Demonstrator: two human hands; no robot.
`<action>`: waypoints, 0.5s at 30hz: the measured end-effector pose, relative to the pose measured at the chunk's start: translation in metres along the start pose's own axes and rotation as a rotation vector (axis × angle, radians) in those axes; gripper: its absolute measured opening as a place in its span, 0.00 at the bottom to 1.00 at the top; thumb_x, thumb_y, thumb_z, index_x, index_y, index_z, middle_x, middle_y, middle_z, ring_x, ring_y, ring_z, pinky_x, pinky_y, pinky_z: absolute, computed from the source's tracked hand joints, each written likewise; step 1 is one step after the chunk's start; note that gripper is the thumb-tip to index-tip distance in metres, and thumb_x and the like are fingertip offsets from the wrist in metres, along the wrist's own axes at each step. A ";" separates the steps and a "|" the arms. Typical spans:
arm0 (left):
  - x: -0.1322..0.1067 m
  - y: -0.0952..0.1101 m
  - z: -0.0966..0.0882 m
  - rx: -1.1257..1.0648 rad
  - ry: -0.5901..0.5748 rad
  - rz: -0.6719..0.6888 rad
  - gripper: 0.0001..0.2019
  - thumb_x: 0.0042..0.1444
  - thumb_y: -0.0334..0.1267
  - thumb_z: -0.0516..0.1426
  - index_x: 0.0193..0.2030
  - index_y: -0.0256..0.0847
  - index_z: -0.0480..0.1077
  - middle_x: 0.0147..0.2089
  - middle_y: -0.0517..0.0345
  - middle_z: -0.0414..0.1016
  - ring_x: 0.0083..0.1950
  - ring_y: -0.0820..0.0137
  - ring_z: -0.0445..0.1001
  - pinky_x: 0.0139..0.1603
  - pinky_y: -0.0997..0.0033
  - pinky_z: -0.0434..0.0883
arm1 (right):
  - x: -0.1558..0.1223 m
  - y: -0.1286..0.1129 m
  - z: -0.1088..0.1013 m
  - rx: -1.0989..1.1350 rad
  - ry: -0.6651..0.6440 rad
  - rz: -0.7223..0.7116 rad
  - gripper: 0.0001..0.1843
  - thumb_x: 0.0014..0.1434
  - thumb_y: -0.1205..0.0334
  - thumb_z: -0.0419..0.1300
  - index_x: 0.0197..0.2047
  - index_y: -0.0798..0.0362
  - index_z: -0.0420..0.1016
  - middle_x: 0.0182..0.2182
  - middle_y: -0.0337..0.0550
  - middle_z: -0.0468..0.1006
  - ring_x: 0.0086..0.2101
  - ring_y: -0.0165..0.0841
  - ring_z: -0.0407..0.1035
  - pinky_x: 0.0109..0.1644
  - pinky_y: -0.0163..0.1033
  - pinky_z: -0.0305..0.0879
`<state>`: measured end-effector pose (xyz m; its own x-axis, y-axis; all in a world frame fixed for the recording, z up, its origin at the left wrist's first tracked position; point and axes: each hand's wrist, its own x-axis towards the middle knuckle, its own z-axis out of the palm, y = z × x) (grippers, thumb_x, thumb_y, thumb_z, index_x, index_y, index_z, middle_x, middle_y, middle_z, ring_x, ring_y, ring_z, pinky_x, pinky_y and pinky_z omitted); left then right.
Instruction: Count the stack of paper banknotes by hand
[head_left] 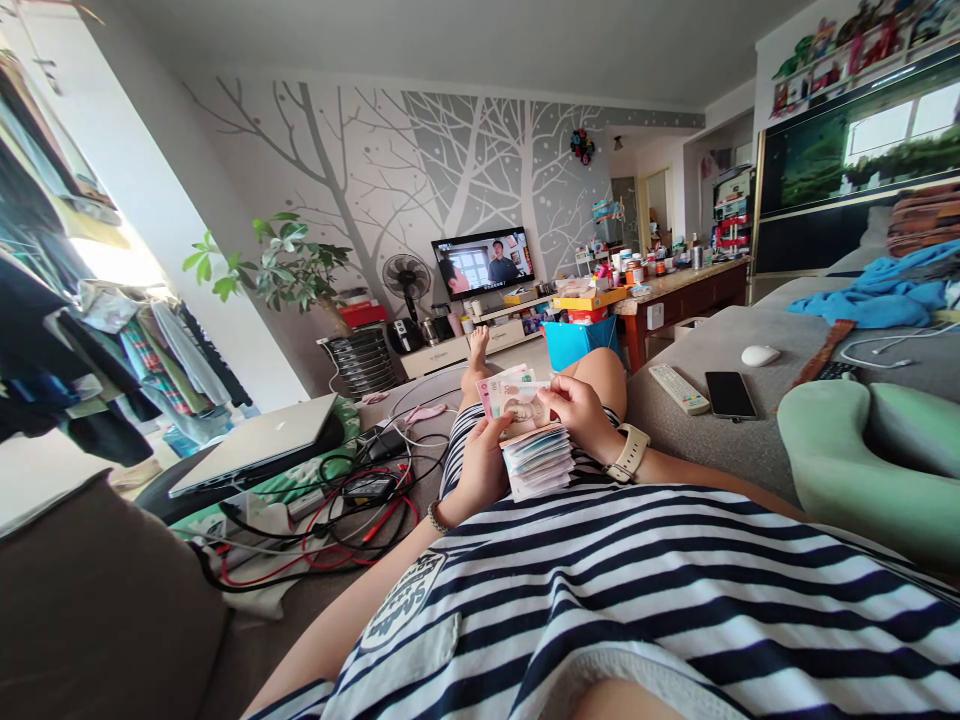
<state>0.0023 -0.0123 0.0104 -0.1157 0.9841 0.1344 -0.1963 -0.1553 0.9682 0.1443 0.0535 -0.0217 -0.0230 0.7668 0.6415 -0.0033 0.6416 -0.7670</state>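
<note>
Over my lap, my left hand [484,465] is closed on the left side of a few fanned banknotes [517,400], some pinkish and some pale. My right hand [581,412] pinches the right edge of the same notes between thumb and fingers. Just below them rests a thick stack of banknotes [538,465], bluish and white at the edges, against my striped clothing [570,560]. Whether my left fingers also touch the stack cannot be made out. A watch [628,453] is on my right wrist and a bracelet [436,516] on my left.
To the left lie a laptop [259,440] and tangled cables [360,500]. On the right are a remote control [679,388], a phone [730,395], a white mouse [760,355] and a green neck pillow [832,450]. A television [484,264] stands ahead.
</note>
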 end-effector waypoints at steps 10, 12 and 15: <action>0.012 -0.007 -0.007 0.125 0.134 0.064 0.11 0.59 0.45 0.57 0.30 0.44 0.74 0.26 0.55 0.76 0.39 0.58 0.79 0.41 0.61 0.77 | -0.001 0.000 -0.001 -0.019 -0.006 -0.060 0.24 0.63 0.38 0.60 0.29 0.49 0.67 0.23 0.36 0.67 0.27 0.32 0.61 0.33 0.38 0.55; 0.013 -0.008 -0.007 0.116 0.189 0.072 0.11 0.59 0.44 0.56 0.28 0.43 0.72 0.26 0.56 0.75 0.37 0.61 0.78 0.40 0.64 0.76 | -0.002 -0.003 -0.001 -0.001 -0.005 -0.060 0.24 0.63 0.37 0.61 0.29 0.49 0.67 0.23 0.35 0.67 0.27 0.32 0.61 0.33 0.38 0.56; 0.011 -0.005 -0.008 0.144 0.222 0.123 0.11 0.58 0.43 0.57 0.28 0.42 0.71 0.27 0.56 0.75 0.37 0.63 0.76 0.41 0.66 0.76 | -0.004 -0.008 -0.001 0.047 -0.009 -0.069 0.23 0.62 0.38 0.62 0.29 0.49 0.67 0.23 0.36 0.68 0.28 0.33 0.62 0.33 0.38 0.57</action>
<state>-0.0059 -0.0015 0.0049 -0.3431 0.9135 0.2186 -0.0287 -0.2428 0.9696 0.1455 0.0450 -0.0178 -0.0305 0.7207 0.6926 -0.0522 0.6908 -0.7211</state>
